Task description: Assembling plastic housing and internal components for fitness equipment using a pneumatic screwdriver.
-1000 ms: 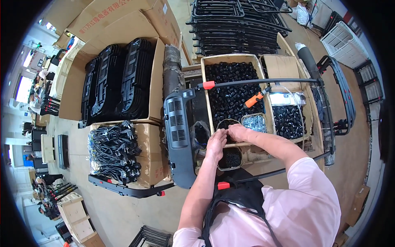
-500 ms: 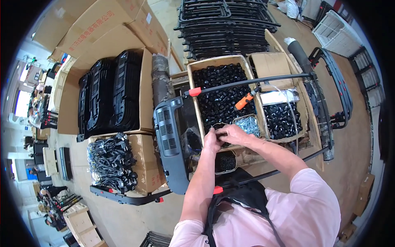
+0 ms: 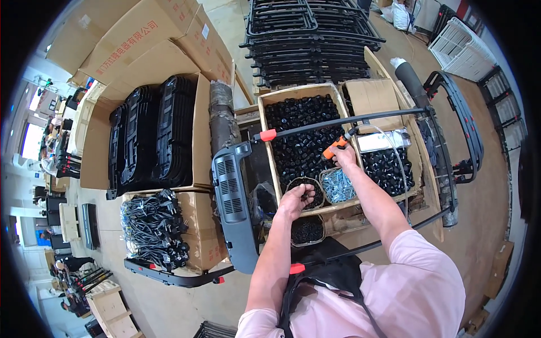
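My right hand [image 3: 345, 156] is closed around the orange body of a power screwdriver [image 3: 335, 149], with a pale hose at its black end. The tool lies over a large carton [image 3: 274, 163] of black plastic caps [image 3: 298, 121]. My left hand [image 3: 296, 201] has its fingers curled over a small round tub of tiny black parts [image 3: 318, 197]; what they hold is too small to make out. Beside that tub stands another of silver screws [image 3: 338, 186]. A black tubular frame [image 3: 349, 119] with red clips spans the cartons, joined to a dark vented panel [image 3: 230, 191] on the left.
An open carton of black moulded panels [image 3: 152, 129] stands left, with bundled black cables [image 3: 155, 225] before it. Black frames [image 3: 313, 45] are stacked behind. More black caps [image 3: 389, 169] fill a right-hand carton, and a small tub [image 3: 307, 230] sits nearest me.
My right hand has left the left hand, moved right and away from me, and taken hold of the power screwdriver. The left hand stays by the tub, now apart from it.
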`<state>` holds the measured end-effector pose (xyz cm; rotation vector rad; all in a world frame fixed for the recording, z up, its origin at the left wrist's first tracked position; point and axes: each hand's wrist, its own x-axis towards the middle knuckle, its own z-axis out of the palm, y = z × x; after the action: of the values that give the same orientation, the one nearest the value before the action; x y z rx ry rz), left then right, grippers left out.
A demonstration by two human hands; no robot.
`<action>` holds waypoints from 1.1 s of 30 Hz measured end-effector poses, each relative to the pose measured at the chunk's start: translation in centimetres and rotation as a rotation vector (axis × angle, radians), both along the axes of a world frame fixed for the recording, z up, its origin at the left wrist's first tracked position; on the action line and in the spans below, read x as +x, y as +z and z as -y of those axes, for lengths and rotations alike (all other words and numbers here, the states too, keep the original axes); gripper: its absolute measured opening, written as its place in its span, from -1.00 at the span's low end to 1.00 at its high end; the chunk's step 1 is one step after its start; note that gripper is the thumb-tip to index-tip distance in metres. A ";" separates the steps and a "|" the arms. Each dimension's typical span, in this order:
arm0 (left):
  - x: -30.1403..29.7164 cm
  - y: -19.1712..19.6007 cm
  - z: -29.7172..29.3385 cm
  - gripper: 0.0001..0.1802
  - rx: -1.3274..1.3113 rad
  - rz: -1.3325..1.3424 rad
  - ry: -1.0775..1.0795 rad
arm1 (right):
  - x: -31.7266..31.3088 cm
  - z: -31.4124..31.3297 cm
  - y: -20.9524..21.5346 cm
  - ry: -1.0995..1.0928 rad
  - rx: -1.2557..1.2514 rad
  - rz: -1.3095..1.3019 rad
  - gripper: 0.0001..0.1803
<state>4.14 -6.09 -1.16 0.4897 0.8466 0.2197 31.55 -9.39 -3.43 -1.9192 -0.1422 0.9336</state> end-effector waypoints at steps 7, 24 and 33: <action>-1.9 2.7 1.8 -0.64 0.002 0.081 0.083 | -5.0 -0.9 -1.1 0.220 0.222 0.475 -0.40; -4.7 4.9 3.7 -0.71 0.050 0.035 0.274 | -6.9 2.2 9.7 0.303 0.391 0.447 -0.45; -7.6 6.3 1.4 -0.70 -0.096 0.222 0.535 | -12.5 2.1 18.1 0.397 0.695 0.066 -0.41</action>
<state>-3.44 -7.53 5.13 0.1357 0.7525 0.7088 19.06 -11.54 14.62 -1.2877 -0.8019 0.9154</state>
